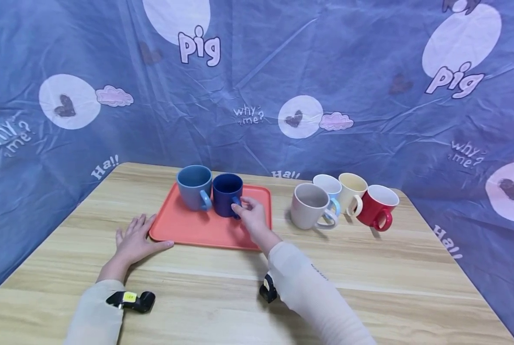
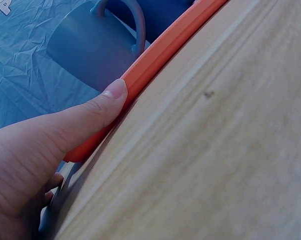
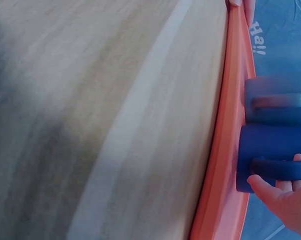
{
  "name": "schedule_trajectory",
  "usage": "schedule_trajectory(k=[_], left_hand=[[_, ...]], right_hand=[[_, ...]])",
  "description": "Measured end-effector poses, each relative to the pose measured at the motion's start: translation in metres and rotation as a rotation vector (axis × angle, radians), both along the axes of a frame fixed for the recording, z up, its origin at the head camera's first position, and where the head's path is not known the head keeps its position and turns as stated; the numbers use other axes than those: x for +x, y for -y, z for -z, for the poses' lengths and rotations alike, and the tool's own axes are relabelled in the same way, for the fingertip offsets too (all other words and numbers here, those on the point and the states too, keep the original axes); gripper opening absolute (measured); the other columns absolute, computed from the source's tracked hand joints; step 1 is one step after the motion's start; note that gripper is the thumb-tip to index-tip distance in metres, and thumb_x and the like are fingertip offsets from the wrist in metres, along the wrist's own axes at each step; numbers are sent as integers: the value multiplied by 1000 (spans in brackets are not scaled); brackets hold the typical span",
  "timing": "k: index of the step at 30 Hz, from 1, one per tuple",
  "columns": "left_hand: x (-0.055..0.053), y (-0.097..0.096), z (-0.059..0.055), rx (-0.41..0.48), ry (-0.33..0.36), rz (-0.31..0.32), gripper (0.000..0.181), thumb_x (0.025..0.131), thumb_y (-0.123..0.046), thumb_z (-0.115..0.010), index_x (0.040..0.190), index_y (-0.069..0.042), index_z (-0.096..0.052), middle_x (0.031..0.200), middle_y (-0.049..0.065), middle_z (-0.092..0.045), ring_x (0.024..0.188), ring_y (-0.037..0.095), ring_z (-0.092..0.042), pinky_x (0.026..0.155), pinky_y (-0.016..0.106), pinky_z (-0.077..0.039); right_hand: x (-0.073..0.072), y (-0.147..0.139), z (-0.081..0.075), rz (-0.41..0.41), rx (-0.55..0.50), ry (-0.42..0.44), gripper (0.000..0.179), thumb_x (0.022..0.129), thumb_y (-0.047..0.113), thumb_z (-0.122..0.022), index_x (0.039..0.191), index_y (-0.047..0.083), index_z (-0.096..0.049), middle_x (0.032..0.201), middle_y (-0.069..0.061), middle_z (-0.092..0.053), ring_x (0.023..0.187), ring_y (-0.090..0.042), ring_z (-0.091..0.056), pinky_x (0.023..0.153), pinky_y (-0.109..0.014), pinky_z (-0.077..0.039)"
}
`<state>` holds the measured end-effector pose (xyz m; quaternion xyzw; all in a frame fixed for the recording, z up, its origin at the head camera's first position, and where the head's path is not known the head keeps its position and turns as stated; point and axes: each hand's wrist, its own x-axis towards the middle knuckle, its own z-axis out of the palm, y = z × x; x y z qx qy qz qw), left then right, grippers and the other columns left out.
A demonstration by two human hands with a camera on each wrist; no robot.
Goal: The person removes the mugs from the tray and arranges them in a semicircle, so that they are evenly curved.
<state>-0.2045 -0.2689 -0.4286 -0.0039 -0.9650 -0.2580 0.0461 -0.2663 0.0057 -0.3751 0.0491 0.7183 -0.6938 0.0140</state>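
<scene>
A coral-red tray (image 1: 192, 229) lies on the wooden table, with a teal-blue mug (image 1: 194, 188) and a navy mug (image 1: 225, 194) upright side by side on its back part. My right hand (image 1: 255, 221) pinches the navy mug's handle between thumb and fingers, seen also in the right wrist view, where the handle (image 3: 280, 170) points toward the palm. At the tray's front left corner rests my left hand (image 1: 137, 242), fingers spread on the table. Its thumb (image 2: 103, 105) lies straight along the tray's outer edge in the left wrist view.
Right of the tray stand a light grey mug (image 1: 309, 207), a white mug with a blue handle (image 1: 328, 185), a cream mug (image 1: 352, 188) and a red mug (image 1: 375, 203). Behind the wooden table (image 1: 222, 297) hangs a blue printed cloth (image 1: 248, 86).
</scene>
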Motion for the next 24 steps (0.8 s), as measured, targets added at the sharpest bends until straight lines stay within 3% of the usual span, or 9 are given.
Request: schedule_trajectory(k=[3, 5, 12, 19, 24], left_hand=[[1, 1, 0, 5, -1, 0, 103, 62, -64, -60, 137, -5, -19, 135, 32, -11, 123, 45, 2, 85, 63, 14], [1, 1, 0, 9, -1, 0, 103, 63, -64, -60, 137, -5, -19, 135, 32, -10, 123, 45, 2, 85, 63, 14], [2, 0, -1, 11, -2, 0, 103, 63, -64, -60, 137, -5, -20, 134, 33, -11, 123, 46, 1, 85, 63, 14], [1, 1, 0, 10, -3, 0, 103, 62, -64, -60, 137, -6, -19, 135, 32, -11, 123, 45, 2, 86, 62, 15], [1, 1, 1, 8, -4, 0, 104, 62, -65, -60, 137, -6, -19, 136, 31, -11, 123, 45, 1, 86, 62, 15]], right_hand=[[3, 1, 1, -4, -28, 19, 37, 75, 7, -66, 111, 1, -57, 80, -8, -55, 64, -19, -52, 58, -33, -47], [5, 2, 2, 4, -49, 27, 39, 75, 7, -66, 113, 2, -56, 82, -9, -54, 65, -16, -51, 64, -35, -49], [11, -2, 7, 47, -111, -2, 42, 75, 3, -65, 116, 0, -54, 79, -12, -51, 70, -18, -55, 73, -40, -47], [17, -8, 10, 80, -83, -83, 39, 74, 1, -66, 112, 2, -58, 67, -7, -51, 59, -12, -54, 69, -39, -49], [23, -14, 10, 82, -28, -126, 35, 75, 3, -65, 110, 4, -60, 80, -13, -60, 70, -21, -59, 68, -36, -49]])
